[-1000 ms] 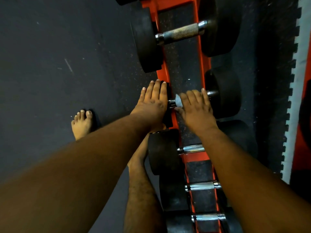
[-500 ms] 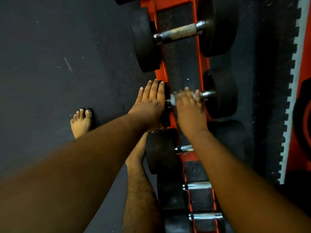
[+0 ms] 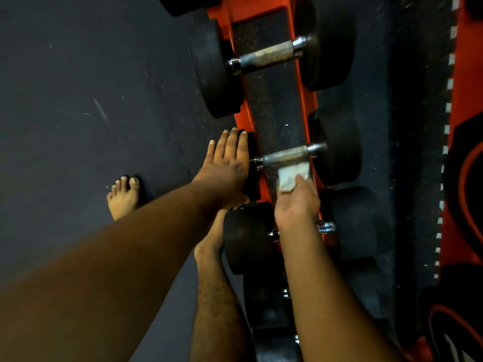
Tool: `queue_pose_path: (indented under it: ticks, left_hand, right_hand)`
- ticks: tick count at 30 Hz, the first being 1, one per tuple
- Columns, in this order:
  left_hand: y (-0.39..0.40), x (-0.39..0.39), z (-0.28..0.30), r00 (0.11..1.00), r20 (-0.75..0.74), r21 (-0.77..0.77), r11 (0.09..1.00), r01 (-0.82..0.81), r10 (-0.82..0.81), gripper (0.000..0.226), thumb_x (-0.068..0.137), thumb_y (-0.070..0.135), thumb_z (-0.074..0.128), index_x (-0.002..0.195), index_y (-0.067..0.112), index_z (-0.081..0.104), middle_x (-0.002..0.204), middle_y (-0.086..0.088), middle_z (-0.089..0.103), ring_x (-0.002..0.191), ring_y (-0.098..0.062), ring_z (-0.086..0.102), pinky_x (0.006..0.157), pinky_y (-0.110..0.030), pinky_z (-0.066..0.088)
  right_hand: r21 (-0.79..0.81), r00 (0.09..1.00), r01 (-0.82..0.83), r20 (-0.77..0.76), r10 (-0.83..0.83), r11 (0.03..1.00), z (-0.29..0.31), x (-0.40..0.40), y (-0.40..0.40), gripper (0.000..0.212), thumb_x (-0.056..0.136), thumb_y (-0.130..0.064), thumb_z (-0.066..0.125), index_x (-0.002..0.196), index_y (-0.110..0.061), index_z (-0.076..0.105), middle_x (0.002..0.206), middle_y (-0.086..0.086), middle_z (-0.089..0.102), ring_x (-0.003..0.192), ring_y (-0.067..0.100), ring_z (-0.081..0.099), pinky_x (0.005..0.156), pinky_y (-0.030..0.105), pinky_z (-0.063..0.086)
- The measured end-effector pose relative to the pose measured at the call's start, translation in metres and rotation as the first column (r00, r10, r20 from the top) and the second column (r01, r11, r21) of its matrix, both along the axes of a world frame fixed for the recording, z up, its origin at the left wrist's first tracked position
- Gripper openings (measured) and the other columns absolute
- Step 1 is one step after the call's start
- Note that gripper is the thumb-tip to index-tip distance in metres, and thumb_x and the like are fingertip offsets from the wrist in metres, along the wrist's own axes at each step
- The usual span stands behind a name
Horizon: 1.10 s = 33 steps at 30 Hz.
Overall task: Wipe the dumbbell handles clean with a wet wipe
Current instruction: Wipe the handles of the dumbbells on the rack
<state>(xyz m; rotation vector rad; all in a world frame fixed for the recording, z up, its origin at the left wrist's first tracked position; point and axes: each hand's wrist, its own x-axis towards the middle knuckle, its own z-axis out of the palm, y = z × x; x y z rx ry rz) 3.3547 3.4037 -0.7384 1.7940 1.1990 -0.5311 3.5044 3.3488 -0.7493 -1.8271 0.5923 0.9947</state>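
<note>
1. The orange steel dumbbell rack [image 3: 261,14] runs from the top of the view to the bottom, with dark rubber floor matting [image 3: 78,100] along its left edge.
2. The large black-ended dumbbell with knurled metal handle [image 3: 266,56] lies across the rack at its far end.
3. The smaller black-ended dumbbell [image 3: 287,155] lies across the rack just nearer.
4. The left hand [image 3: 224,168] rests on that dumbbell's left end.
5. The folded white wet wipe [image 3: 291,176] touches its handle from the near side, pinched by the right hand [image 3: 298,202].
6. Further dumbbells [image 3: 248,239] lie nearer.
7. A bare foot [image 3: 124,197] stands on the matting, left of the rack.
</note>
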Motion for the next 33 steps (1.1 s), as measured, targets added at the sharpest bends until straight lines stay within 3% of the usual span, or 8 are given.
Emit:
queue_pose_path:
  ticks: [3, 8, 10, 12, 17, 23, 27, 33]
  left_hand:
    - [-0.001, 0.000, 0.000, 1.000, 0.001, 0.014, 1.000, 0.003, -0.003, 0.142, 0.073, 0.040, 0.088, 0.156, 0.006, -0.022, 0.166, -0.018, -0.019, 0.153, -0.036, -0.020, 0.125, -0.052, -0.007]
    - [0.000, 0.001, 0.002, 1.000, -0.008, 0.007, 1.000, 0.007, -0.007, 0.142, 0.073, 0.038, 0.088, 0.155, 0.006, -0.023, 0.166, -0.018, -0.020, 0.153, -0.035, -0.021, 0.125, -0.052, -0.008]
    - [0.000, 0.000, 0.001, 1.000, -0.012, 0.003, 1.000, 0.008, -0.008, 0.142, 0.074, 0.038, 0.087, 0.155, 0.007, -0.025, 0.166, -0.016, -0.021, 0.153, -0.034, -0.022, 0.125, -0.052, -0.008]
    - [0.000, 0.000, 0.002, 1.000, -0.014, -0.007, 1.000, 0.010, -0.010, 0.142, 0.074, 0.038, 0.087, 0.155, 0.007, -0.026, 0.166, -0.016, -0.023, 0.153, -0.034, -0.023, 0.125, -0.051, -0.009]
    - [0.000, 0.001, 0.004, 1.000, -0.016, -0.016, 1.000, 0.010, -0.011, 0.141, 0.075, 0.036, 0.086, 0.154, 0.007, -0.027, 0.165, -0.016, -0.025, 0.152, -0.033, -0.025, 0.124, -0.050, -0.011]
    - [0.000, 0.000, 0.003, 1.000, -0.007, -0.015, 1.000, 0.003, -0.004, 0.142, 0.075, 0.038, 0.086, 0.154, 0.008, -0.028, 0.166, -0.015, -0.024, 0.152, -0.033, -0.024, 0.124, -0.051, -0.010]
    - [0.000, 0.001, 0.004, 1.000, -0.008, -0.009, 1.000, 0.006, -0.007, 0.141, 0.075, 0.038, 0.086, 0.154, 0.008, -0.026, 0.166, -0.016, -0.023, 0.153, -0.033, -0.024, 0.124, -0.051, -0.010]
    - [-0.002, -0.001, 0.002, 1.000, 0.001, 0.009, 1.000, 0.004, -0.004, 0.142, 0.075, 0.040, 0.086, 0.155, 0.008, -0.026, 0.166, -0.016, -0.022, 0.153, -0.034, -0.023, 0.124, -0.052, -0.010]
  right_hand:
    - [0.166, 0.979, 0.187, -0.118, -0.169, 0.968, -0.002, 0.009, 0.048, 0.017, 0.101, -0.006, 0.051, 0.087, -0.009, 0.060, 0.084, 0.005, 0.061, 0.076, 0.015, 0.060, 0.082, 0.026, 0.049]
    - [0.233, 0.979, 0.111, -0.191, -0.067, 0.966, 0.001, 0.012, 0.057, 0.019, 0.097, -0.015, 0.057, 0.078, -0.012, 0.058, 0.072, 0.001, 0.060, 0.065, 0.012, 0.057, 0.068, 0.021, 0.049]
    - [0.221, 0.983, 0.101, -0.171, -0.063, 0.970, 0.008, 0.012, 0.055, 0.009, 0.093, -0.017, 0.064, 0.089, -0.009, 0.062, 0.088, 0.007, 0.065, 0.077, 0.016, 0.066, 0.077, 0.023, 0.053]
    - [0.164, 0.989, 0.099, -0.122, -0.079, 0.982, 0.011, 0.011, 0.056, 0.024, 0.088, -0.020, 0.071, 0.107, -0.008, 0.064, 0.104, 0.011, 0.071, 0.097, 0.024, 0.071, 0.094, 0.035, 0.054]
    - [0.142, 0.984, 0.076, -0.173, -0.051, 0.987, 0.002, 0.020, 0.066, 0.024, 0.095, -0.021, 0.064, 0.073, -0.016, 0.055, 0.053, -0.004, 0.060, 0.049, 0.009, 0.060, 0.073, 0.030, 0.050]
    - [0.143, 0.992, 0.048, -0.124, -0.031, 0.989, 0.007, 0.013, 0.063, 0.024, 0.086, -0.026, 0.073, 0.104, -0.012, 0.063, 0.088, 0.005, 0.066, 0.085, 0.020, 0.066, 0.097, 0.038, 0.052]
    - [0.186, 0.985, 0.061, -0.172, -0.028, 0.981, -0.004, 0.022, 0.064, 0.022, 0.094, -0.022, 0.065, 0.075, -0.016, 0.056, 0.063, -0.002, 0.058, 0.056, 0.012, 0.059, 0.082, 0.030, 0.049]
    - [0.164, 0.991, 0.004, -0.135, 0.018, 0.986, 0.007, 0.009, 0.057, 0.013, 0.091, -0.025, 0.069, 0.094, -0.014, 0.062, 0.086, 0.002, 0.066, 0.083, 0.016, 0.066, 0.094, 0.033, 0.052]
